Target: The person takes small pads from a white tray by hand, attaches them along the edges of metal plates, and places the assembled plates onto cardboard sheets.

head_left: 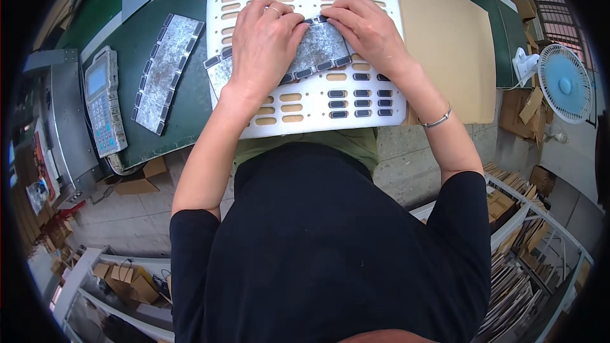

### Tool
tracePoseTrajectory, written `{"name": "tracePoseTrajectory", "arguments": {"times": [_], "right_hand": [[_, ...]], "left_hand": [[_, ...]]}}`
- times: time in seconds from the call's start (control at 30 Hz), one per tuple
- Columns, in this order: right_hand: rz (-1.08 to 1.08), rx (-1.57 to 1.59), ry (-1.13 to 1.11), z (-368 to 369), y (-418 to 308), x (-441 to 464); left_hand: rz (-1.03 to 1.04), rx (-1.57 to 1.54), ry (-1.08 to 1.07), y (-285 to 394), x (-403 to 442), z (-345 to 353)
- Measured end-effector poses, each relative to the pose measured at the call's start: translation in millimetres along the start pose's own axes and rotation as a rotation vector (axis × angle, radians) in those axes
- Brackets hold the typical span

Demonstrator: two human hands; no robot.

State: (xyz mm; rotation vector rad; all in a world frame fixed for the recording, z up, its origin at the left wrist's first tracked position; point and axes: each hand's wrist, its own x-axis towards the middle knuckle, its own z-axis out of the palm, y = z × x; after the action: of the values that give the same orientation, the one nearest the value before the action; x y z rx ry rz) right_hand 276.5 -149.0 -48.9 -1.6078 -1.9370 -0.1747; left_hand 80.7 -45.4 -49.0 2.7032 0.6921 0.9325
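Observation:
A grey metallic plate (318, 49) with black pieces along its long edges lies tilted on a white slotted board (305, 124). My left hand (265, 41) rests over the plate, its thumb and fingers pinched at the far edge. At the plate's far right corner my right hand (365, 30) also has its fingertips together on the edge. Whatever small piece is between the fingertips is hidden. Several black pieces (362, 103) sit in slots at the board's near right. A second grey plate with black edge pieces (166, 67) lies on the green table to the left.
A brown cardboard sheet (448, 51) lies right of the board. On the green table's (190, 121) left side is a keypad device with a screen (103, 101). A blue fan (565, 82) stands at the far right. Shelves (508, 235) are behind me.

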Motion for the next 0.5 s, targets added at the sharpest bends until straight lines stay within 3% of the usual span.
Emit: {"name": "tracePoseTrajectory", "arguments": {"times": [0.37,0.5], "right_hand": [[0.011,0.023,-0.014,-0.5,0.2,-2.3],[0.193,0.162,0.083,-17.2,-8.4,-3.5]], "left_hand": [[0.018,0.077,-0.001,6.6,-1.3,-12.0],[-0.045,0.002,0.121,5.7,-22.0,-60.2]]}}
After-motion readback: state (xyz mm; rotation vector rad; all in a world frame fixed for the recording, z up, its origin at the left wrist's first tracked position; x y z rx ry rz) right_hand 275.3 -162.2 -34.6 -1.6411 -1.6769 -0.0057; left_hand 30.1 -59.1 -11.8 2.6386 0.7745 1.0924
